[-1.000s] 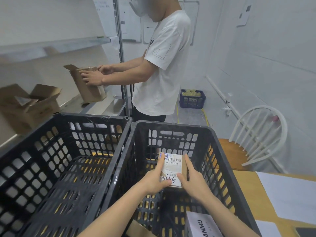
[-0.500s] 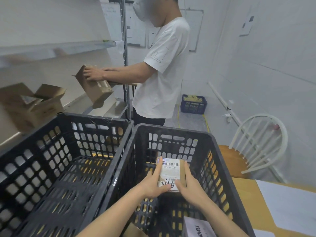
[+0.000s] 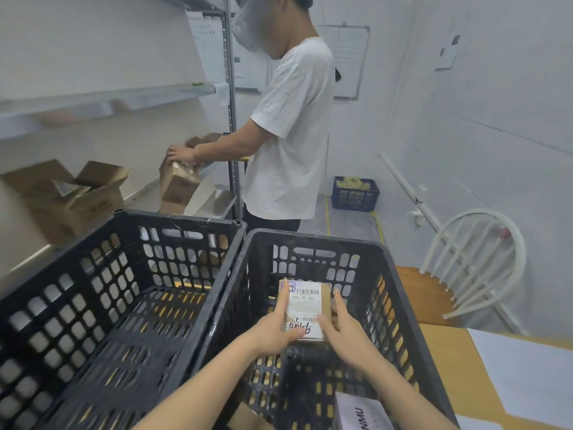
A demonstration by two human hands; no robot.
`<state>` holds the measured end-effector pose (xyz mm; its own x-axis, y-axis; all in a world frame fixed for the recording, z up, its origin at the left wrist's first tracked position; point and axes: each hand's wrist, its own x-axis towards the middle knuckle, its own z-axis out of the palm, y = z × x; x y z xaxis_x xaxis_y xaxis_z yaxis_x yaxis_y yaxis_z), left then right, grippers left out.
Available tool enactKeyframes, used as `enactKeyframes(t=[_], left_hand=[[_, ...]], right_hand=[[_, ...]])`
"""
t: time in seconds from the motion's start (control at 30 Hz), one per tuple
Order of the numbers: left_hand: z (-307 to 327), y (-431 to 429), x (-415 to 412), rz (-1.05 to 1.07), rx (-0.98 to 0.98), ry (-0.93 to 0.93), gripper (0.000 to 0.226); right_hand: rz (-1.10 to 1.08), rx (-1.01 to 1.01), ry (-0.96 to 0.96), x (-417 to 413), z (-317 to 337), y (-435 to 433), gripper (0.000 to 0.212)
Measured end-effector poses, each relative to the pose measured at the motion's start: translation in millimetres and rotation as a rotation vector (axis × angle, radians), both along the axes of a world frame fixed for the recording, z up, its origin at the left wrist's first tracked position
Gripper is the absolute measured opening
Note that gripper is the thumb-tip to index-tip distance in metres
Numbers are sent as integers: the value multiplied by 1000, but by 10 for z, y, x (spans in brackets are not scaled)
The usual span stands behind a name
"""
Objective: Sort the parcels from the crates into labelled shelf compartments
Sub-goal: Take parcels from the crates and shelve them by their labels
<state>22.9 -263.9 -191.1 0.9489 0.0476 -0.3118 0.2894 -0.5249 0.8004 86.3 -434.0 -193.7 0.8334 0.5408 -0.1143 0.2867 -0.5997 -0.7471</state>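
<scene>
Labelled parcel [image 3: 305, 308] between both hands [image 3: 313, 335]

Left crate [image 3: 173, 218] and right crate [image 3: 313, 238], filling the lower half, are matt black slotted plastic. At centre, a parcel [image 3: 305, 308] of dull brown cardboard carries a smooth white paper label. At 9 o'clock, rough cardboard boxes [image 3: 71, 193] sit under a grey metal shelf [image 3: 124, 99]. At 3 o'clock, a chair [image 3: 424, 293] has a varnished wooden seat. At 5 o'clock, the desk [image 3: 446, 361] is wood.

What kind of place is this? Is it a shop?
Probably a parcel sorting room, not a shop: black crates, a barcoded parcel gripped by the left hand and right hand, and metal shelves holding cardboard boxes.
</scene>
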Motion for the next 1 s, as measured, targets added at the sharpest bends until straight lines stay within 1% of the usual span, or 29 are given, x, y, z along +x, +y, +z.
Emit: enactKeyframes(t=[0.07, 0.13, 0.3, 0.37, 0.47, 0.7, 0.83, 1.0], left_hand=[[79, 48, -55, 17, 17, -16, 105], [180, 81, -121, 24, 39, -27, 105], [460, 82, -284, 34, 123, -69, 104], [567, 30, -354, 48, 154, -86, 102], [713, -66, -471, 58, 178, -120, 100], [993, -125, -736, 140, 178, -227, 100], [1223, -84, -878, 233, 178, -320, 101], [1572, -33, -1184, 295, 211, -430, 102]], right_hand=[[-46, -61, -40, 24, 50, -42, 71], [-56, -148, -126, 60, 115, -112, 68], [49, -364, -343, 90, 358, -211, 65], [74, -380, -379, 68, 448, -228, 62], [107, -384, -372, 13, 572, -255, 61], [184, -491, -375, -38, 961, -269, 57], [196, -464, -416, -112, 1347, -190, 55], [224, -401, -516, -376, 1826, -34, 51]])
